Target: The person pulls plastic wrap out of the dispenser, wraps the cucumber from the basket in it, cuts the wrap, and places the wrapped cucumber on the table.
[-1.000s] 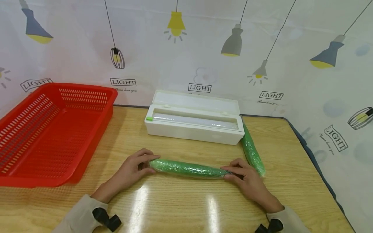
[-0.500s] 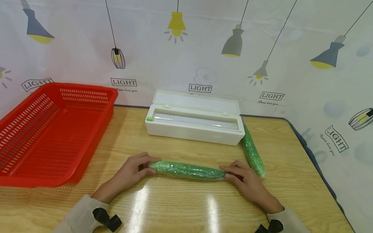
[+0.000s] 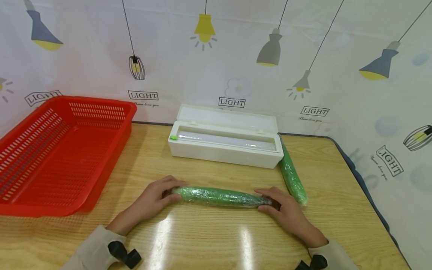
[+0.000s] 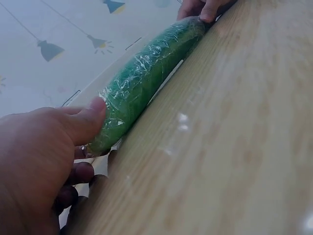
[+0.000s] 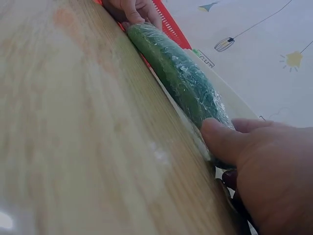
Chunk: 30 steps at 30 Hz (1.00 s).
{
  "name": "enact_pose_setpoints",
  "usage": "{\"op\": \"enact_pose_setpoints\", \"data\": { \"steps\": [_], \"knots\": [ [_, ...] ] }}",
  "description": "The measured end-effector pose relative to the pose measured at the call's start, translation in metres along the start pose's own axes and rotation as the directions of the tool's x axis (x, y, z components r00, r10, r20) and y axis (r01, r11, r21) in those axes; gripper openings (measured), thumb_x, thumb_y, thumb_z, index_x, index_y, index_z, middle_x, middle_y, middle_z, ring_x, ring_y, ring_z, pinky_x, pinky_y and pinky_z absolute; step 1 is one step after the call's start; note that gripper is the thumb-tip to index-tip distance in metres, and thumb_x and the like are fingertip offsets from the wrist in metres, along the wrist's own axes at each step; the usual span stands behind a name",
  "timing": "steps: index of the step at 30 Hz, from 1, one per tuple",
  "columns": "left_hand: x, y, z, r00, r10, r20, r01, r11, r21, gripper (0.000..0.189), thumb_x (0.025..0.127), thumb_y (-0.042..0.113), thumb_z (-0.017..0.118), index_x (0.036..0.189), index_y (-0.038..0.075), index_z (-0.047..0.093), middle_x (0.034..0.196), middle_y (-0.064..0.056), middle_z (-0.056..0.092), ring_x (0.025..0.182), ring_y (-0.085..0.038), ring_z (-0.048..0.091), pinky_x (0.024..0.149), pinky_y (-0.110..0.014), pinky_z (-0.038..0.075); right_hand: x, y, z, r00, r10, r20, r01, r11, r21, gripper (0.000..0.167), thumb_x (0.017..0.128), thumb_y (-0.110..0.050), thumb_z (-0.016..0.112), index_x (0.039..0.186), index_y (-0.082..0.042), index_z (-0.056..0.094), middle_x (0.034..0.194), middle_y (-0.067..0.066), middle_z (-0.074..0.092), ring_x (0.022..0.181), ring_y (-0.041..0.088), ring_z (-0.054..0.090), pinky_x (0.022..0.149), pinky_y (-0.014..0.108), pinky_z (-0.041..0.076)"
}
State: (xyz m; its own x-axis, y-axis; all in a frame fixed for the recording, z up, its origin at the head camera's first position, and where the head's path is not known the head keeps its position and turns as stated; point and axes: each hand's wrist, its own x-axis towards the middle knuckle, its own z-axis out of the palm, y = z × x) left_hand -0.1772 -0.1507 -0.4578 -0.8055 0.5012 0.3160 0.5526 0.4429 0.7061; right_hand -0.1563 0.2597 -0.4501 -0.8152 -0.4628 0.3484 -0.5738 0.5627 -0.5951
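Observation:
A green cucumber (image 3: pixel 216 197) wrapped in shiny cling film lies lengthwise before me, near the middle of the wooden table. My left hand (image 3: pixel 158 197) holds its left end, thumb on the near side and fingers beyond. At the other end, my right hand (image 3: pixel 287 208) grips the darker, bunched tip between thumb and fingers. In the left wrist view, the left thumb (image 4: pixel 90 120) presses on the film. The right wrist view has the right thumb (image 5: pixel 220 139) against the cucumber's end. The undersides of both ends are hidden by the fingers.
Behind the cucumber stands a white cling film box (image 3: pixel 226 155), lid raised, a roll inside and a green slider at its left. A second wrapped cucumber (image 3: pixel 293 176) lies right of it. At left is a red perforated basket (image 3: pixel 111 165). A printed cloth (image 3: pixel 236 45) hangs behind.
The cucumber has turned slightly and come a little nearer to me. My right fingers have shifted outward at its tip, showing more of the bunched film. The left hand has barely moved.

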Motion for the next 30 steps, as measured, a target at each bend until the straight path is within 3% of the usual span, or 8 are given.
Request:
{"op": "enact_pose_setpoints", "data": {
  "steps": [6,13,17,22,27,30],
  "knots": [
    [-0.0002,0.0019,0.0007,0.999,-0.026,0.030,0.028,0.996,-0.080,0.043,0.084,0.017,0.073,0.126,0.017,0.064,0.100,0.008,0.056,0.067,-0.008,0.045,0.056,-0.024,0.042,-0.0016,0.0044,0.0028,0.999,-0.024,-0.031,0.025,0.999,0.034,0.036,0.076,-0.002,0.077,0.110,-0.013,0.070,0.086,-0.009,0.059,0.064,0.006,0.045,0.053,0.020,0.039],
    [-0.0011,0.0016,0.0013,0.998,-0.041,0.042,0.039,0.999,0.032,0.051,0.083,0.021,0.074,0.132,0.016,0.060,0.107,0.007,0.057,0.082,-0.008,0.052,0.067,-0.026,0.046,-0.0022,0.0030,-0.0006,1.000,-0.022,-0.004,0.022,0.999,0.040,0.035,0.085,-0.004,0.070,0.117,-0.017,0.069,0.088,-0.014,0.059,0.067,0.003,0.049,0.057,0.021,0.042],
    [-0.0012,0.0018,0.0009,0.999,-0.019,0.031,0.017,0.997,0.074,0.043,0.088,0.026,0.069,0.129,0.014,0.062,0.106,0.007,0.058,0.087,-0.008,0.054,0.073,-0.029,0.046,-0.0019,0.0024,-0.0024,1.000,-0.010,0.014,0.010,1.000,0.001,0.033,0.091,-0.010,0.065,0.121,-0.023,0.066,0.095,-0.015,0.059,0.080,0.003,0.056,0.066,0.022,0.046],
    [-0.0004,0.0049,0.0003,1.000,-0.015,0.022,0.013,0.994,0.109,0.034,0.091,0.026,0.065,0.122,0.013,0.065,0.095,0.010,0.059,0.080,-0.006,0.052,0.071,-0.029,0.045,-0.0006,0.0034,-0.0027,0.999,-0.021,0.031,0.022,0.999,-0.032,0.034,0.093,-0.011,0.063,0.126,-0.023,0.063,0.107,-0.014,0.061,0.096,0.006,0.059,0.078,0.026,0.049],
    [0.0004,0.0061,0.0022,1.000,-0.002,-0.010,0.004,0.988,0.153,0.026,0.092,0.026,0.064,0.115,0.014,0.068,0.093,0.012,0.061,0.083,-0.005,0.055,0.075,-0.032,0.047,0.0000,0.0044,-0.0018,0.998,-0.054,0.026,0.055,0.998,-0.034,0.042,0.089,-0.008,0.067,0.130,-0.017,0.061,0.109,-0.011,0.061,0.090,0.006,0.057,0.072,0.025,0.048],
    [0.0006,0.0059,0.0038,0.999,0.012,-0.036,-0.006,0.986,0.164,0.010,0.094,0.023,0.061,0.099,0.018,0.068,0.088,0.014,0.059,0.081,-0.005,0.054,0.073,-0.031,0.046,-0.0004,0.0046,-0.0008,0.997,-0.066,0.029,0.067,0.997,-0.040,0.048,0.085,-0.010,0.072,0.131,-0.016,0.061,0.110,-0.010,0.061,0.091,0.007,0.058,0.073,0.024,0.048]
  ]
}}
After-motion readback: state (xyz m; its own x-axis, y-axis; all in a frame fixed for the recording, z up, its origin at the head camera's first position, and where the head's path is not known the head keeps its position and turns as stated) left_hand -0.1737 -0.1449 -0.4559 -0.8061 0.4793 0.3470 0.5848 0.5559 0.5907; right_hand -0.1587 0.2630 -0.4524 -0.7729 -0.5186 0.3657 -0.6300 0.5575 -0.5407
